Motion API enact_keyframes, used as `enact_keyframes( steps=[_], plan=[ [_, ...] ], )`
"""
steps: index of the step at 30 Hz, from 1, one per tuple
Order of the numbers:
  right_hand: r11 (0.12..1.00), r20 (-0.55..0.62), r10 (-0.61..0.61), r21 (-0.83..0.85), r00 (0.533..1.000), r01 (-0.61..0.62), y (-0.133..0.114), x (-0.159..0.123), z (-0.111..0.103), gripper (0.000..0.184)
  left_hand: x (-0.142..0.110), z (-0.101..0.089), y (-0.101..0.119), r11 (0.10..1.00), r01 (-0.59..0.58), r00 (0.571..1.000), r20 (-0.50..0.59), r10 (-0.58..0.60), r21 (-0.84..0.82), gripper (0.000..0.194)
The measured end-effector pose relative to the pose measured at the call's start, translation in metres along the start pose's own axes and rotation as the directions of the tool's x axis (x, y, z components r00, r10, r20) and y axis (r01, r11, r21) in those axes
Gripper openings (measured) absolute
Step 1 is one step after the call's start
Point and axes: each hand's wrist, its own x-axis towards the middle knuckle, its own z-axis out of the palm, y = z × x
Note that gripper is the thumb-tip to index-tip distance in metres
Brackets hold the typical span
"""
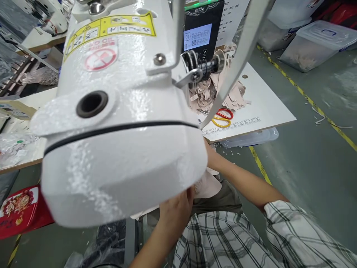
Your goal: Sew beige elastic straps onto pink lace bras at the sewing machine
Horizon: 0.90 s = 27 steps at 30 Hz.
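Note:
The white sewing machine head (pixel 125 167) fills the middle of the view and covers the needle area. My left hand (pixel 177 206) is below its front edge, fingers curled in at a pale pink fabric piece (pixel 209 186); the fingertips are partly hidden. From the right, my right forearm reaches behind the machine head. Only the wrist side of my right hand (pixel 209 152) shows, close to the same fabric, with its fingers out of sight. The fabric hangs over my lap.
Red-and-yellow-handled scissors (pixel 223 118) lie on the white table (pixel 267 108) by a printed ruler scale (pixel 231 126). Behind them are heaped fabric pieces (pixel 205 95) and a control panel (pixel 199 37). Plastic bins (pixel 318 44) stand on the floor at right; a red cushion (pixel 25 212) is at left.

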Motion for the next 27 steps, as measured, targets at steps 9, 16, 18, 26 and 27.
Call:
enact_keyframes(
  steps=[9, 16, 18, 26, 27],
  plan=[
    [0.974, -0.215, 0.028, 0.226, 0.976, 0.022, 0.01, -0.036, 0.008, 0.012, -0.012, 0.003, -0.022, 0.972, 0.132, 0.98, -0.119, -0.157, -0.193, 0.043],
    [0.973, -0.304, -0.066, 0.193, 0.95, 0.129, 0.009, -0.081, 0.017, 0.011, -0.009, 0.007, -0.045, 0.676, 0.503, 0.863, 0.266, -0.43, -0.538, 0.05],
    [0.973, -0.307, -0.101, 0.166, 0.946, 0.158, 0.007, -0.087, 0.018, 0.011, -0.006, 0.007, -0.043, 0.65, 0.508, 0.857, 0.257, -0.446, -0.565, 0.054],
    [0.98, -0.284, -0.081, 0.152, 0.955, 0.128, 0.009, -0.095, 0.018, 0.02, -0.004, -0.001, -0.039, 0.631, 0.522, 0.824, 0.149, -0.546, -0.574, 0.051],
    [0.979, -0.283, -0.082, 0.155, 0.956, 0.129, 0.01, -0.096, 0.018, 0.021, -0.005, -0.002, -0.039, 0.626, 0.525, 0.819, 0.142, -0.555, -0.577, 0.051]
  ],
)
